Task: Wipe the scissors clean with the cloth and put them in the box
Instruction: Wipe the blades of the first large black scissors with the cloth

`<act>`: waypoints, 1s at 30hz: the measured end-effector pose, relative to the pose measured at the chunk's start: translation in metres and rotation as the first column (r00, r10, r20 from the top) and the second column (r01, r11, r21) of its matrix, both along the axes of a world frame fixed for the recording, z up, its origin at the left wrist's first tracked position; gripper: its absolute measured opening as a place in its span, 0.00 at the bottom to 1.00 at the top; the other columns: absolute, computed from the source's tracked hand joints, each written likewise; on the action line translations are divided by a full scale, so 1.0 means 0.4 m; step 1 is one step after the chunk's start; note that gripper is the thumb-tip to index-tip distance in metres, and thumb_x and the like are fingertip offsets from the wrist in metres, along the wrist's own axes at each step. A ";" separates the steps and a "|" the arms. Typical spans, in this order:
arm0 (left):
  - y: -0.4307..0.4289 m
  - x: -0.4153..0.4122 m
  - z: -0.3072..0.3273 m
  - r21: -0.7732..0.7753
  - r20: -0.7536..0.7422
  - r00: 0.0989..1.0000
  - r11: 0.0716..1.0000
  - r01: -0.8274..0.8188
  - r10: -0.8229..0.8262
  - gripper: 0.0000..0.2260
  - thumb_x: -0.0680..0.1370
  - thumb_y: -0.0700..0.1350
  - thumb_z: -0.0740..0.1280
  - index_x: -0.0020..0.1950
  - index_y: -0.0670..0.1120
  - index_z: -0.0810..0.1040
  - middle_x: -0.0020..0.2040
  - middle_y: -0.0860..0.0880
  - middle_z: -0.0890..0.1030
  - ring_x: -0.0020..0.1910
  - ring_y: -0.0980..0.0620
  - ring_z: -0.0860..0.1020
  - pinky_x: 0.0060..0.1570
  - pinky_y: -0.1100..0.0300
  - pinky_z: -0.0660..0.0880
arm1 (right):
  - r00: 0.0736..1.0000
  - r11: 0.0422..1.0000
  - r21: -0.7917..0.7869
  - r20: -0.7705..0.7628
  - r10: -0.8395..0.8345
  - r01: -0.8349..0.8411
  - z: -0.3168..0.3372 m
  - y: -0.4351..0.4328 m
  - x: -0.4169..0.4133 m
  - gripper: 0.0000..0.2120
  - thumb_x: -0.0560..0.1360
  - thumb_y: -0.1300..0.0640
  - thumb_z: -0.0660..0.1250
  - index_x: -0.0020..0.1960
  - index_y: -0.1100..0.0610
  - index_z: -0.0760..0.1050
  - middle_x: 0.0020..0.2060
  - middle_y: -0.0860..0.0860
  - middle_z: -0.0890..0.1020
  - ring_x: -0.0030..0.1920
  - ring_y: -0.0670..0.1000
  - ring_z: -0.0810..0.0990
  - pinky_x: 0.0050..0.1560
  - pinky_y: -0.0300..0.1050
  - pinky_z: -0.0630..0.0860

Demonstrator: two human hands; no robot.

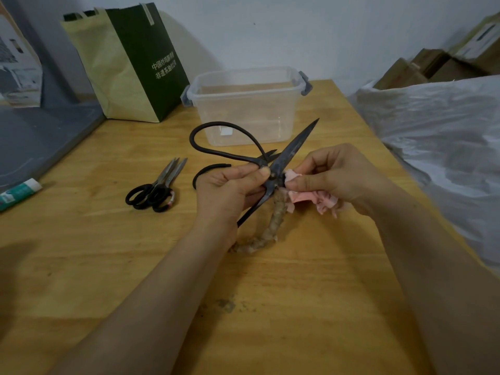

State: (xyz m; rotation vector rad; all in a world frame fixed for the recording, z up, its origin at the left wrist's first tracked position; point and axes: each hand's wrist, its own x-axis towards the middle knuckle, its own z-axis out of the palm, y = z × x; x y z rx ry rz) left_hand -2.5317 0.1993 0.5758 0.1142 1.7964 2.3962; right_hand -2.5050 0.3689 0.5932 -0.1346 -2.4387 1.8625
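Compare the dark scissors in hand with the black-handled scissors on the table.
The dark scissors are held off the table by the left hand, with the right hand pinching the pink cloth near their pivot; the black-handled scissors lie untouched. The dark scissors have blackened blades and one tan-wrapped handle; the black-handled scissors have lighter grey blades. Both point away from the person, and neither is in the box.

The wooden table [311,280] bears a clear box [244,109]; left of it a paper bag [121,71], nearer perhaps two black-handled scissors [155,189].
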 end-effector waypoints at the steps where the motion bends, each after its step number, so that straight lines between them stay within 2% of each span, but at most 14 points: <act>1: -0.002 -0.003 0.000 0.004 0.007 1.000 1.000 -0.012 0.012 0.02 0.71 0.34 0.72 0.41 0.39 0.83 0.38 0.41 0.84 0.35 0.49 0.83 0.33 0.63 0.78 | 1.000 1.000 0.003 -0.001 -0.001 0.001 0.000 0.004 0.001 0.08 0.59 0.61 0.77 0.35 0.58 0.80 0.25 0.50 0.81 0.23 0.45 0.76 0.21 0.34 0.70; 4: -0.007 -0.008 -0.001 0.020 0.001 1.000 1.000 -0.013 0.013 0.02 0.71 0.34 0.72 0.41 0.39 0.83 0.37 0.41 0.85 0.35 0.49 0.83 0.33 0.63 0.78 | 0.999 0.999 -0.035 -0.032 -0.030 0.028 -0.001 0.001 0.005 0.06 0.63 0.65 0.77 0.36 0.61 0.80 0.23 0.49 0.80 0.21 0.42 0.76 0.19 0.30 0.67; 8: 0.004 0.006 -0.006 0.006 -0.052 0.997 0.999 0.054 -0.054 0.04 0.73 0.33 0.70 0.40 0.40 0.83 0.36 0.44 0.85 0.34 0.51 0.84 0.32 0.65 0.78 | 0.992 0.996 -0.059 -0.105 -0.074 0.068 -0.011 -0.034 0.001 0.06 0.64 0.63 0.77 0.35 0.62 0.80 0.20 0.47 0.78 0.17 0.41 0.72 0.17 0.30 0.65; 12: 0.005 0.002 -0.004 0.028 -0.002 1.000 0.999 0.015 -0.015 0.03 0.71 0.33 0.71 0.40 0.39 0.82 0.35 0.43 0.84 0.33 0.50 0.83 0.31 0.64 0.78 | 0.995 0.997 -0.017 -0.062 -0.073 0.072 -0.011 -0.024 -0.002 0.06 0.63 0.62 0.77 0.33 0.59 0.80 0.19 0.48 0.77 0.15 0.44 0.71 0.15 0.31 0.63; 15: -0.003 -0.005 -0.001 0.047 0.031 1.000 0.999 -0.008 0.006 0.03 0.71 0.33 0.71 0.40 0.39 0.82 0.36 0.42 0.84 0.34 0.50 0.83 0.31 0.64 0.78 | 0.995 0.998 -0.031 -0.081 -0.055 0.053 -0.011 -0.009 -0.002 0.06 0.61 0.63 0.77 0.35 0.61 0.81 0.23 0.49 0.80 0.20 0.43 0.76 0.20 0.31 0.68; 17: -0.006 -0.008 0.000 0.044 0.039 0.999 0.999 -0.014 0.012 0.02 0.72 0.33 0.71 0.41 0.38 0.82 0.38 0.41 0.84 0.34 0.50 0.83 0.33 0.63 0.78 | 0.994 0.999 -0.006 -0.099 -0.047 0.046 -0.012 -0.009 -0.001 0.08 0.62 0.62 0.76 0.40 0.64 0.82 0.26 0.50 0.82 0.24 0.44 0.78 0.23 0.32 0.71; 20: -0.007 -0.011 -0.001 0.051 0.047 0.998 0.997 -0.050 0.048 0.02 0.72 0.34 0.72 0.43 0.37 0.82 0.38 0.41 0.84 0.33 0.51 0.83 0.33 0.64 0.78 | 0.997 1.000 -0.002 -0.076 0.000 0.000 -0.010 -0.002 0.007 0.13 0.68 0.53 0.73 0.42 0.63 0.83 0.30 0.62 0.82 0.26 0.55 0.75 0.19 0.35 0.66; 22: -0.005 -0.009 0.000 0.054 0.027 0.999 0.998 -0.037 0.036 0.01 0.72 0.33 0.71 0.42 0.38 0.82 0.36 0.42 0.84 0.33 0.51 0.83 0.32 0.65 0.78 | 0.999 1.000 0.002 -0.050 0.020 -0.020 -0.007 0.010 0.007 0.15 0.68 0.50 0.71 0.44 0.63 0.83 0.33 0.67 0.81 0.27 0.57 0.74 0.20 0.36 0.67; 24: 0.000 -0.003 0.000 0.052 0.007 1.000 0.999 -0.002 0.002 0.03 0.73 0.33 0.70 0.41 0.39 0.82 0.35 0.44 0.84 0.32 0.52 0.83 0.31 0.65 0.77 | 0.998 1.000 0.021 -0.056 0.025 -0.024 -0.009 0.008 0.004 0.11 0.68 0.56 0.72 0.46 0.63 0.83 0.32 0.60 0.83 0.26 0.52 0.77 0.24 0.38 0.71; 26: 0.003 -0.001 -0.004 0.056 -0.004 1.000 0.998 0.010 -0.010 0.05 0.73 0.32 0.69 0.40 0.40 0.82 0.35 0.44 0.84 0.33 0.52 0.83 0.32 0.65 0.78 | 0.995 1.000 -0.010 -0.103 0.003 -0.004 -0.013 -0.009 0.000 0.06 0.69 0.63 0.73 0.44 0.65 0.83 0.29 0.54 0.83 0.25 0.48 0.79 0.26 0.36 0.73; 28: 0.006 0.000 -0.008 0.051 -0.018 1.000 0.999 0.019 -0.018 0.04 0.73 0.33 0.70 0.40 0.40 0.83 0.36 0.44 0.85 0.34 0.51 0.84 0.33 0.64 0.78 | 0.988 0.997 -0.071 -0.156 -0.008 -0.003 -0.017 -0.029 -0.004 0.00 0.69 0.68 0.72 0.39 0.65 0.81 0.25 0.53 0.81 0.23 0.47 0.78 0.25 0.34 0.73; 30: 0.006 0.000 -0.010 0.044 -0.019 1.000 0.999 0.025 -0.024 0.03 0.73 0.34 0.70 0.41 0.40 0.83 0.38 0.43 0.85 0.35 0.50 0.84 0.34 0.64 0.78 | 0.983 0.996 -0.094 -0.182 -0.023 0.006 -0.022 -0.041 -0.010 0.03 0.69 0.68 0.71 0.37 0.64 0.80 0.24 0.55 0.80 0.23 0.48 0.78 0.25 0.35 0.75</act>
